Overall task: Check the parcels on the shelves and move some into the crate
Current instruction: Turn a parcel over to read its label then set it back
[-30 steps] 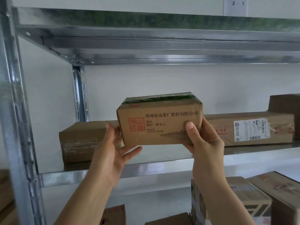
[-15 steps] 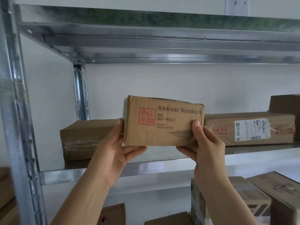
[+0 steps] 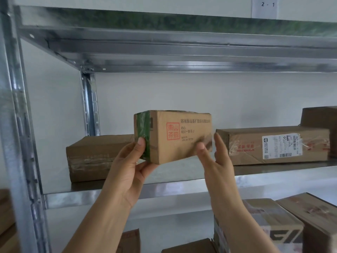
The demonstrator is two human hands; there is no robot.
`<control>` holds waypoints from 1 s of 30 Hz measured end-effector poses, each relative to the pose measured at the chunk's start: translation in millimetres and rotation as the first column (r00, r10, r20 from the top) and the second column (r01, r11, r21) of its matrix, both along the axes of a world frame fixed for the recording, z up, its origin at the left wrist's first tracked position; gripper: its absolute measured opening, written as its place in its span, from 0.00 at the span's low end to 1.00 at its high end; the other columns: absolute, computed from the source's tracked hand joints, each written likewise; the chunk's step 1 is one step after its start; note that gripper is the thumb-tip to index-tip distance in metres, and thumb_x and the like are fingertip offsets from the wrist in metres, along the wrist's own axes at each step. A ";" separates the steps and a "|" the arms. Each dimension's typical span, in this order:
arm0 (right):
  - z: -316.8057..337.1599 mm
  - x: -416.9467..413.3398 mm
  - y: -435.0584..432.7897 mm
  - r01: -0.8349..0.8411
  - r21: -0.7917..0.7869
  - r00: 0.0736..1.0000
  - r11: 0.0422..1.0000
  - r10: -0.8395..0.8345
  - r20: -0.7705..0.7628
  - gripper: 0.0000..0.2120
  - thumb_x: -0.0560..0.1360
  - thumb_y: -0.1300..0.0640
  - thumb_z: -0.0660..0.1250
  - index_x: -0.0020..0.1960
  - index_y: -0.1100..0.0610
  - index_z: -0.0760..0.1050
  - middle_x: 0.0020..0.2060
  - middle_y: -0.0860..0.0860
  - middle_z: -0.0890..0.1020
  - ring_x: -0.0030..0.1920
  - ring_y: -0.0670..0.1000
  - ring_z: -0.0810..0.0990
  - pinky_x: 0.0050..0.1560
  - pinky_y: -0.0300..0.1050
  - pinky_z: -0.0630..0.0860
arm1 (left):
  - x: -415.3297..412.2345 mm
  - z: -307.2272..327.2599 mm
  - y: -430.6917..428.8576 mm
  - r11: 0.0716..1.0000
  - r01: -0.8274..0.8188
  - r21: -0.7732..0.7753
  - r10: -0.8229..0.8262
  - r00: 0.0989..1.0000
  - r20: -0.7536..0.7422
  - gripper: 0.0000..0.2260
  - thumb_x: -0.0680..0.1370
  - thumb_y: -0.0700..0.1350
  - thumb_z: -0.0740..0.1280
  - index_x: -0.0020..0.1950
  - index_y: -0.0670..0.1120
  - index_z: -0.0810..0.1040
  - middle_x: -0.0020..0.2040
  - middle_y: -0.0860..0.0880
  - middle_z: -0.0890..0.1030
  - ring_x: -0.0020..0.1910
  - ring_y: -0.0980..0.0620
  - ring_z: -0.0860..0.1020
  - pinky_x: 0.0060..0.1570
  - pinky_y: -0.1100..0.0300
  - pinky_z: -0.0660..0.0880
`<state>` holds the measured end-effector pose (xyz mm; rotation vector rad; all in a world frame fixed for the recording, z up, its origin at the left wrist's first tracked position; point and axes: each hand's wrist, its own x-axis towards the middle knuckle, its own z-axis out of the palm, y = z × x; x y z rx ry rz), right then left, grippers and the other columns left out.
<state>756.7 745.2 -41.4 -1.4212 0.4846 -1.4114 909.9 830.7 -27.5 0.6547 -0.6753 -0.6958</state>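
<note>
Parcel (image 3: 173, 136) with a red stamp and printed characters on its front, held up in the air before the middle shelf (image 3: 164, 189), clear of the board and level with the boxes behind. Lies long axis left to right, slightly yawed, green-taped end face turned toward the camera on the left side.

Left hand (image 3: 127, 167) wrapped under and around that taped end, thumb pressed on the green tape, fingers curled beneath: a firm hold, seemingly carrying the weight. Right hand (image 3: 217, 157) at the opposite lower corner, thumb over the front face, fingers straight up beside the right end. Too blurred to tell whether pinching the cardboard or only touching it.

On the board behind: a plain brown box (image 3: 98, 157) to the left and a long box (image 3: 246, 147) bearing a white shipping label (image 3: 281, 146) to the right, both apart from the parcel. More cartons (image 3: 273, 221) on the level below. Tag (image 3: 264, 6) reading "2 - 1" above the top shelf. No crate in view; direction of any carry unknown.

Looks like mid-inspection. Calls for a sure second grip at the right end before any move away from the rack, with the long axis strung between the two hands and only the left plainly gripping.
</note>
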 end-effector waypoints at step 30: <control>4.9 -16.9 -3.8 -0.418 0.101 0.832 0.903 0.335 0.443 0.18 0.76 0.48 0.66 0.63 0.53 0.80 0.60 0.56 0.84 0.59 0.61 0.84 0.65 0.64 0.77 | -7.5 -6.3 -3.9 0.946 -0.310 0.092 0.262 0.902 0.343 0.09 0.79 0.50 0.69 0.60 0.53 0.80 0.58 0.53 0.84 0.59 0.51 0.82 0.56 0.53 0.80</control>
